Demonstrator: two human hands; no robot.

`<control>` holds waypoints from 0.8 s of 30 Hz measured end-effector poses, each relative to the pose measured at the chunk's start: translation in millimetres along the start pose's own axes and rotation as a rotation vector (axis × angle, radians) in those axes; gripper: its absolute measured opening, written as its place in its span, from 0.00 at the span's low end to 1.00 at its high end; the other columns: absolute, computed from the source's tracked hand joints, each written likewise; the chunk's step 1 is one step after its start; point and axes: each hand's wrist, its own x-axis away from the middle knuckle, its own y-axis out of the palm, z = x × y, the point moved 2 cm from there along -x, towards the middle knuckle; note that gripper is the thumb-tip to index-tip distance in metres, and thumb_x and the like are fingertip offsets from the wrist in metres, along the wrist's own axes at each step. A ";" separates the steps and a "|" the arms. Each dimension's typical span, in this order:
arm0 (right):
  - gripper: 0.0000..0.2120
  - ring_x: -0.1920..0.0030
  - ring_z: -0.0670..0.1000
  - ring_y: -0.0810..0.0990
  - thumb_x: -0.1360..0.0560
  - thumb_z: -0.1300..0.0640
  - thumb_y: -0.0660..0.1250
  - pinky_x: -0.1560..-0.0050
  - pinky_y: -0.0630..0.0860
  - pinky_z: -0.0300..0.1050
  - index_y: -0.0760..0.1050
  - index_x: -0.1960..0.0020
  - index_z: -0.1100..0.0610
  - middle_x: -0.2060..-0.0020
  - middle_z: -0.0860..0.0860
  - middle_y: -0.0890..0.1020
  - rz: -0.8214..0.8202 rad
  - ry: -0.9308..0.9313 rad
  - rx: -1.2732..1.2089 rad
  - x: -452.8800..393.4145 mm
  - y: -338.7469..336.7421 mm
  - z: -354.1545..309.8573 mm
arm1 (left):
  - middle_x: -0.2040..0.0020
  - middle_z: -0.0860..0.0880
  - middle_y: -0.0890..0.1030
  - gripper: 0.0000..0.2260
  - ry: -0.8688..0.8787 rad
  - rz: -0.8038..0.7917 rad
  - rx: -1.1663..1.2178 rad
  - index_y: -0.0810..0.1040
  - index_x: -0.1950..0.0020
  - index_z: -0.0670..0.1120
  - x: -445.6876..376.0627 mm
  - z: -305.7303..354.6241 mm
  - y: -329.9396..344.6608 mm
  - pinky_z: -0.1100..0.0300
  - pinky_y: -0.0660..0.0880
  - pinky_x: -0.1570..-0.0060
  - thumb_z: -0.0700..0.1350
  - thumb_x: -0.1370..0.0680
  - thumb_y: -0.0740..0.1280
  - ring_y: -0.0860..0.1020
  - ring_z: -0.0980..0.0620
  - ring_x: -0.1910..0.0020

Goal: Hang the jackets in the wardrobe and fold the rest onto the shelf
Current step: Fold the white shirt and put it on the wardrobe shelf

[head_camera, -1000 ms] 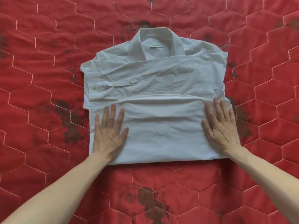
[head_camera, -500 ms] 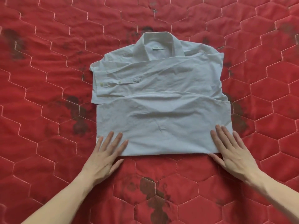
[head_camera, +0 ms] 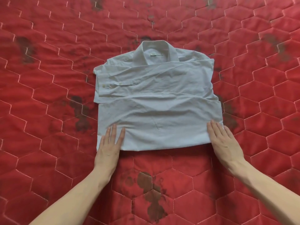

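White cotton, a collared button-up shirt (head_camera: 155, 98) lies partly folded on a red quilted bedcover (head_camera: 48, 95) stitched in pale hexagons and marked with dark blotches. The shirt sits near the middle of the view, collar (head_camera: 155, 49) pointing away from the person, with a small label showing inside the neck. One sleeve is folded straight across the chest; its buttoned cuff (head_camera: 113, 86) reaches the shirt's left edge, two pale buttons visible along it. The lower part of the shirt is turned up over the body, making a smooth rectangular panel whose near fold runs parallel to the person's forearms' base line, just beyond a large dark stain (head_camera: 152, 197) on the cover.

Both bare hands lie flat at the near corners of that panel. The left hand (head_camera: 108, 146) rests palm down with fingers straight and slightly spread, fingertips on the cloth and the heel at the fold's edge. The right hand (head_camera: 224, 142) also lies palm down with fingers straight and close together, pressing the right corner, its outer edge touching the bedcover. Neither hand pinches or curls around the fabric. Both forearms are bare and reach in from the bottom of the view.
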 end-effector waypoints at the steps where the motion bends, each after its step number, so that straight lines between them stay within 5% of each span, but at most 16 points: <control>1: 0.30 0.25 0.65 0.72 0.22 0.67 0.43 0.24 0.68 0.62 0.67 0.23 0.69 0.25 0.65 0.70 -0.012 0.001 -0.004 3.0 0.8 1.3 | 0.15 0.40 0.46 0.43 0.008 0.011 -0.015 0.46 0.15 0.48 1.9 -0.5 -1.7 0.43 0.58 0.19 0.25 0.23 0.61 0.49 0.39 0.16; 4: 0.31 0.22 0.63 0.68 0.23 0.69 0.43 0.24 0.68 0.60 0.64 0.22 0.68 0.23 0.64 0.68 -0.041 -0.024 -0.019 16.6 -3.1 3.4 | 0.17 0.37 0.56 0.39 0.062 0.027 -0.109 0.56 0.16 0.41 12.0 -6.8 -5.8 0.41 0.62 0.21 0.24 0.26 0.59 0.59 0.36 0.18; 8: 0.31 0.30 0.66 0.76 0.28 0.72 0.46 0.31 0.75 0.62 0.72 0.28 0.71 0.29 0.67 0.74 0.019 -0.076 -0.043 47.5 -9.5 -3.9 | 0.22 0.34 0.67 0.31 0.158 0.079 -0.223 0.68 0.23 0.34 35.0 -13.6 -4.9 0.40 0.73 0.28 0.26 0.25 0.49 0.70 0.35 0.24; 12: 0.32 0.28 0.65 0.75 0.28 0.72 0.46 0.23 0.55 0.51 0.71 0.27 0.70 0.26 0.66 0.72 0.006 -0.040 -0.086 82.7 -5.0 -9.6 | 0.23 0.33 0.68 0.31 0.157 0.014 -0.184 0.62 0.21 0.32 65.6 -8.3 3.7 0.41 0.76 0.31 0.28 0.26 0.45 0.71 0.35 0.25; 14: 0.33 0.27 0.63 0.74 0.28 0.71 0.45 0.24 0.54 0.52 0.70 0.26 0.69 0.25 0.64 0.70 -0.055 -0.012 -0.111 96.2 -1.8 -13.6 | 0.23 0.32 0.68 0.30 0.133 -0.048 -0.136 0.63 0.22 0.31 80.1 -6.9 7.9 0.40 0.77 0.33 0.28 0.25 0.46 0.72 0.33 0.25; 20: 0.31 0.19 0.57 0.62 0.21 0.54 0.53 0.21 0.57 0.58 0.63 0.20 0.64 0.20 0.59 0.65 -0.075 -0.032 -0.289 95.0 -0.7 -48.7 | 0.17 0.40 0.60 0.31 0.231 -0.038 0.105 0.62 0.17 0.40 91.8 28.2 12.7 0.43 0.56 0.21 0.46 0.22 0.57 0.59 0.40 0.17; 24: 0.28 0.17 0.54 0.57 0.16 0.50 0.52 0.21 0.56 0.57 0.60 0.17 0.57 0.17 0.53 0.59 -0.004 -0.084 -0.424 62.1 -2.9 -126.3 | 0.16 0.44 0.58 0.27 0.289 0.006 0.171 0.62 0.16 0.46 62.5 96.2 20.5 0.41 0.55 0.21 0.50 0.16 0.55 0.56 0.43 0.16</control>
